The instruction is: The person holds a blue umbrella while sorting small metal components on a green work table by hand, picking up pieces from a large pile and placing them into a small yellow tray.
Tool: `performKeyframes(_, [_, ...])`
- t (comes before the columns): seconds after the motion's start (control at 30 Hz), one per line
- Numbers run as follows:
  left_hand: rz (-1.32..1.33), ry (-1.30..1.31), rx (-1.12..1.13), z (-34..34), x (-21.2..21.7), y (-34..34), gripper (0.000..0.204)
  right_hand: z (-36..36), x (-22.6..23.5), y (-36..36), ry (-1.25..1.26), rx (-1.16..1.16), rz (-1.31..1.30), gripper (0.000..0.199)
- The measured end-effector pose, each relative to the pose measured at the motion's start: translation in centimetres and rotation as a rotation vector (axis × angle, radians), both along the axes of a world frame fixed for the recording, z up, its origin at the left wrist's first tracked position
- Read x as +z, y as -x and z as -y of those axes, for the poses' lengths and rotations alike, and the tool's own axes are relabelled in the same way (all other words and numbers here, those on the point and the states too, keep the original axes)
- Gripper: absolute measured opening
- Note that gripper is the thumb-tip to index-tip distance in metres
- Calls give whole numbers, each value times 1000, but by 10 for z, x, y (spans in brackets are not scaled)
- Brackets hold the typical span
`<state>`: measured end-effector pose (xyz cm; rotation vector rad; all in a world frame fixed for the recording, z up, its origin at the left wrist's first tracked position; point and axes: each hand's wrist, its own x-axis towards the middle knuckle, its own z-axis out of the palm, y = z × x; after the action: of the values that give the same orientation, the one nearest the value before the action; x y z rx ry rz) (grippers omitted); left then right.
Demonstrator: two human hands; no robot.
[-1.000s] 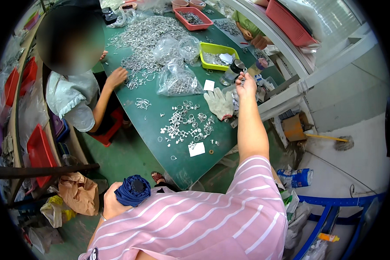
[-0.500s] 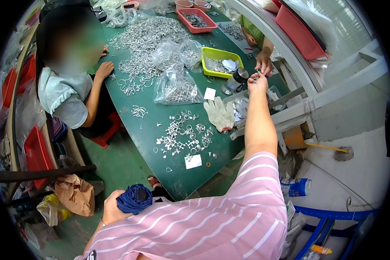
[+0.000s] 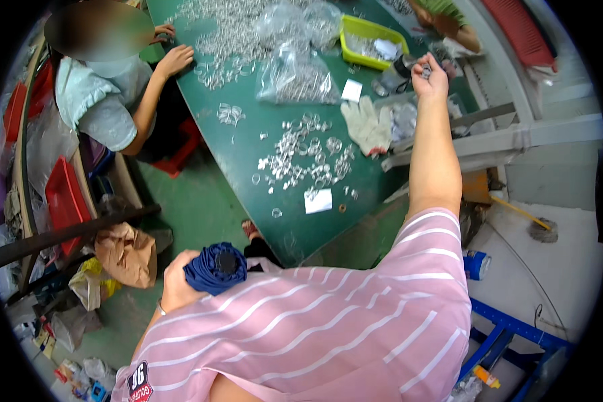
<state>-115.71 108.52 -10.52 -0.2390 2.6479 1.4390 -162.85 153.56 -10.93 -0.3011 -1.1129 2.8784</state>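
Observation:
At the lower left, my left hand (image 3: 179, 280) grips a folded navy umbrella (image 3: 211, 269), its dark round end facing up. My right arm reaches out over the far right side of the table. Small silvery metal pieces (image 3: 426, 71) lie in the palm of my right hand (image 3: 433, 84), held by its curled fingers. Just left of that hand are a clear bottle with a dark lid (image 3: 396, 75) and a clear tray with bagged items (image 3: 403, 120). A whitish work glove (image 3: 367, 126) lies nearer. Loose silvery rings and small castings (image 3: 308, 153) spread over the green table (image 3: 244, 194).
A seated co-worker (image 3: 104, 87) rests hands at the table's left edge; another in green (image 3: 449, 17) is at the far right. A yellow-green basket (image 3: 375, 61), plastic bags of metal parts (image 3: 300, 77) and white paper (image 3: 318, 201) lie on the table. A metal frame (image 3: 502, 139) runs right.
The co-worker's hand at the far right, which met mine, has drawn away. My right fingers have curled more around the metal pieces. The view has shifted, so the table sits higher in the picture.

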Motion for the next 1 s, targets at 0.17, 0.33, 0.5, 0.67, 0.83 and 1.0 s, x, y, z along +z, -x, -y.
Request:
performKeyframes(0.17, [48, 71, -41, 0, 7, -1, 44, 61, -41, -108, -75, 186, -54, 19])
performKeyframes(0.33, [18, 113, -135, 3, 4, -5, 43, 94, -94, -225, 68, 363, 284, 18])
performKeyframes(0.5, [2, 139, -176, 1, 4, -5, 41, 93, -117, -294, -124, 409, 483, 17])
performKeyframes(0.67, [61, 172, -199, -4, 11, -5, 40, 101, -137, -284, -1016, 328, 241, 16])
performKeyframes(0.83, [33, 112, -185, -4, 10, -8, 39, 147, -136, -239, -1706, 370, 30, 18])
performKeyframes(1.0, [64, 213, -190, 3, 9, -18, 39, 158, -155, -213, -2076, 501, 101, 17])
